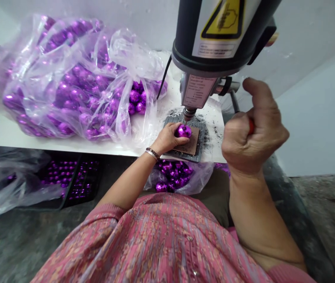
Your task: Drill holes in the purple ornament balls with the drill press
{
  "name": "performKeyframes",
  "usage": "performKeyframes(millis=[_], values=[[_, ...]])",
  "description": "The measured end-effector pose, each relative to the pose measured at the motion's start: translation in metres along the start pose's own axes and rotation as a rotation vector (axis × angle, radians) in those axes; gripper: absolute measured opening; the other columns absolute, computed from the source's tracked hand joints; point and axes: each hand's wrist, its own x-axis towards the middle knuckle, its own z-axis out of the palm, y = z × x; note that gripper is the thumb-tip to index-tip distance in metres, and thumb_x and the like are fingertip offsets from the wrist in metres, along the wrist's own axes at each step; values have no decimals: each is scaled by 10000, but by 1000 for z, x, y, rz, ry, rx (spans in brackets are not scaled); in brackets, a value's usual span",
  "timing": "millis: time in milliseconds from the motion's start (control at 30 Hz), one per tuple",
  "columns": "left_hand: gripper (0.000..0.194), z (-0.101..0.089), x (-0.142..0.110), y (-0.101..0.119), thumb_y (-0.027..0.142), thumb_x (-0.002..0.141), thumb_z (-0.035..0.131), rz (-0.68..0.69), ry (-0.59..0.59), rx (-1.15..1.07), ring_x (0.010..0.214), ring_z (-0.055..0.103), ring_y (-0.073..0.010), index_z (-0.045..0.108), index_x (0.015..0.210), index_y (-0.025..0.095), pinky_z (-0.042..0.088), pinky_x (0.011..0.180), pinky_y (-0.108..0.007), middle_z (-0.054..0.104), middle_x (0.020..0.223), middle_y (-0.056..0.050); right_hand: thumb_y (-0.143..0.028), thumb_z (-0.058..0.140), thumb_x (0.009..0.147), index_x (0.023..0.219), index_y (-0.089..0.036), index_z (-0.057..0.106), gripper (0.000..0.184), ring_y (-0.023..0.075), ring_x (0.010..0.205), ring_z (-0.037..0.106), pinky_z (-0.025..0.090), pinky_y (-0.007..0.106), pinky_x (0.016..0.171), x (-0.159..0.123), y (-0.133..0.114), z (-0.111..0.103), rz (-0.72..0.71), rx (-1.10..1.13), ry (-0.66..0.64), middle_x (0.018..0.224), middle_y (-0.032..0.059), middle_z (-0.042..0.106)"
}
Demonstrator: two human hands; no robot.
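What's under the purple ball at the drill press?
The shiny purple ball, gripped by the left hand, sits on a brown pad atop a grey plate. The ball and hand hide the exact contact spot and the pad beneath them.

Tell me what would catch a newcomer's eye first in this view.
A big clear plastic bag of shiny purple balls fills the upper left of the white bench. At top right, a black drill stands over one purple ball, held by the left hand. The right hand grips a red handle.
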Motion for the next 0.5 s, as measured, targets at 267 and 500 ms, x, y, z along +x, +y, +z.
performKeyframes(millis=[267,500], values=[[701,3,0,-2,284,750,949,-4,21,-34,1232,683,-270,724,1400,151,478,1221,-411,712,1329,-118,-329,308,1008,1384,-248,647,513,25,863,536,515,199,882,-9,1,8,0,-18,67,1018,45,649],[678,5,-2,-1,261,767,935,5,34,-31,1252,673,-271,718,1400,151,474,1218,-418,709,1361,-130,-220,394,983,1354,-228,688,474,21,884,589,521,178,865,-28,6,20,-63,84,147,1034,35,700]])
